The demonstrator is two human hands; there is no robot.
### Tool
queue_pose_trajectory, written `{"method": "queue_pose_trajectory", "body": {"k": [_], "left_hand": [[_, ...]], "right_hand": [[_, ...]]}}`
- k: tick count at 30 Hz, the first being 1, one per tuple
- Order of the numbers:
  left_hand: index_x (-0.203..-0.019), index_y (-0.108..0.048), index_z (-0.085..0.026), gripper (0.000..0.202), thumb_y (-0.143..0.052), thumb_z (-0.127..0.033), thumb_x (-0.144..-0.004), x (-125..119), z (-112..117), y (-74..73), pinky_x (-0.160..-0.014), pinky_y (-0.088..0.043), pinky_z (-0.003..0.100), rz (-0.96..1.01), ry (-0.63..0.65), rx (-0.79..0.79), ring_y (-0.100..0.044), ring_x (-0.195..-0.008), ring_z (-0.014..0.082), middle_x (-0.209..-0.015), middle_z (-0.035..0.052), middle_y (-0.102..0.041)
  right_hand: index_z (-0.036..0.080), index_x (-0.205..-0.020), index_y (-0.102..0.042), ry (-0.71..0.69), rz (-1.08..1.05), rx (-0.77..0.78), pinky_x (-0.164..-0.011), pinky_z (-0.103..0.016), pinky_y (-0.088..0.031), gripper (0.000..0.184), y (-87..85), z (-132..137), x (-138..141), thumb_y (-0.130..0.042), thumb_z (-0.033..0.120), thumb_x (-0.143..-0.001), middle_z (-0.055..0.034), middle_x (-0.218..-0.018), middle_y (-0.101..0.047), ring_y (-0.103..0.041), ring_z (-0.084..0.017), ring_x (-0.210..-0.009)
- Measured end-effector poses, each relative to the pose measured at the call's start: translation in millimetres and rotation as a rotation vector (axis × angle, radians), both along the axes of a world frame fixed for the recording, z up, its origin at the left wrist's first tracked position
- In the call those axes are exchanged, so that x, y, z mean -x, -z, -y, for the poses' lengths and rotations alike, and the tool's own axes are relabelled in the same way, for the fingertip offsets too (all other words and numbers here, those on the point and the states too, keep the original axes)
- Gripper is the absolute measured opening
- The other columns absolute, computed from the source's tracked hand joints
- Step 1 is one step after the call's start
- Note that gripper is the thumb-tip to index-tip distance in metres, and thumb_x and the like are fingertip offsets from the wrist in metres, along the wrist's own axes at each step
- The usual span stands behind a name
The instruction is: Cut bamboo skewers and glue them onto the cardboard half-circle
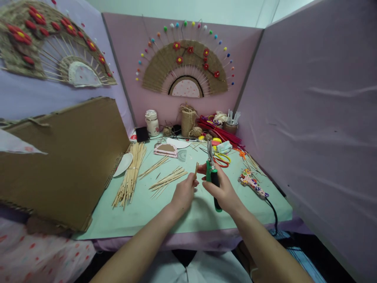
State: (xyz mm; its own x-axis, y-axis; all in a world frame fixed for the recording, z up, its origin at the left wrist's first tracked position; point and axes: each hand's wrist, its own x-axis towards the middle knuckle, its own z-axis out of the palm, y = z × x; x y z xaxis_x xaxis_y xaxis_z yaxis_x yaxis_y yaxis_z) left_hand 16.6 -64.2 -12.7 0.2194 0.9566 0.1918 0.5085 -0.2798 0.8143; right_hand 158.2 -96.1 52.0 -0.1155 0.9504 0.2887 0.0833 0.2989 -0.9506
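My left hand (184,193) is closed around a thin wooden stick (196,169), whose end pokes up above the fist. Beside it, my right hand (225,188) grips green-and-black pruning shears (212,177), with the metal jaws pointing up and away from me. The fingertips of my right hand come close to the stick; whether they touch it I cannot tell. Loose sticks (167,181) lie on the green tabletop left of my hands. Farther left is a large tied bundle of sticks (129,177), near a smaller group of sticks (153,166).
A decorated glue gun (253,184) with a black cord lies at right. Behind my hands are scissors (222,159), a twine roll (188,122), a white jar (152,124) and red pipe cleaners (220,131). Cardboard (59,161) stands at left; a fan (185,67) hangs ahead.
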Motion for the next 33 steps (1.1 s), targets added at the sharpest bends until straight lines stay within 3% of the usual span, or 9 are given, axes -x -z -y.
{"method": "queue_pose_trajectory", "body": {"k": [8, 15, 19, 28, 33], "left_hand": [[-0.082, -0.049, -0.023, 0.006, -0.044, -0.023, -0.084, -0.6, -0.6, 3.7, -0.061, -0.033, 0.023, -0.099, -0.039, -0.069, -0.05, -0.062, 0.0148, -0.067, -0.0027, -0.056], [-0.089, -0.051, -0.022, 0.01, -0.041, -0.022, -0.085, -1.9, 1.8, -3.4, -0.059, -0.038, 0.022, -0.035, 0.005, -0.02, -0.056, -0.065, 0.0141, -0.075, -0.0007, -0.062], [-0.083, -0.048, -0.022, 0.01, -0.039, -0.024, -0.087, -1.3, 1.0, -4.8, -0.058, -0.039, 0.022, -0.033, 0.014, 0.0, -0.055, -0.064, 0.0139, -0.072, -0.0009, -0.061], [-0.082, -0.045, -0.022, 0.007, -0.042, -0.026, -0.088, 3.2, -5.4, 2.2, -0.064, -0.051, 0.025, 0.154, 0.001, 0.067, -0.064, -0.073, 0.0146, -0.081, 0.0022, -0.067], [-0.086, -0.045, -0.021, 0.009, -0.045, -0.03, -0.087, 10.9, -15.3, -4.2, -0.062, -0.053, 0.026, 0.333, 0.023, 0.103, -0.068, -0.073, 0.0146, -0.083, 0.0024, -0.067]], "right_hand": [[0.022, -0.11, -0.051, 0.006, 0.048, 0.009, -0.093, -0.038, -0.045, 0.037, -4.9, -2.3, 0.8, -0.057, 0.026, -0.074, -0.0075, -0.117, -0.061, -0.057, -0.023, -0.11], [0.021, -0.113, -0.05, -0.002, 0.072, 0.004, -0.093, -0.037, -0.045, 0.037, -2.7, -2.3, 0.0, -0.055, 0.024, -0.076, -0.0071, -0.117, -0.06, -0.057, -0.022, -0.109], [0.021, -0.113, -0.05, -0.006, 0.11, -0.011, -0.091, -0.035, -0.045, 0.038, -3.4, -3.2, -2.1, -0.055, 0.025, -0.075, -0.0069, -0.116, -0.061, -0.058, -0.021, -0.106], [0.022, -0.108, -0.049, 0.188, 0.637, 0.049, -0.077, -0.034, -0.042, 0.042, -35.6, -5.7, -41.6, -0.053, 0.026, -0.067, -0.0044, -0.096, -0.062, -0.056, -0.023, -0.085], [0.023, -0.107, -0.047, 0.207, 0.775, 0.059, -0.072, -0.032, -0.041, 0.04, -37.8, 0.6, -58.8, -0.052, 0.028, -0.068, -0.0037, -0.092, -0.059, -0.053, -0.022, -0.08]]}}
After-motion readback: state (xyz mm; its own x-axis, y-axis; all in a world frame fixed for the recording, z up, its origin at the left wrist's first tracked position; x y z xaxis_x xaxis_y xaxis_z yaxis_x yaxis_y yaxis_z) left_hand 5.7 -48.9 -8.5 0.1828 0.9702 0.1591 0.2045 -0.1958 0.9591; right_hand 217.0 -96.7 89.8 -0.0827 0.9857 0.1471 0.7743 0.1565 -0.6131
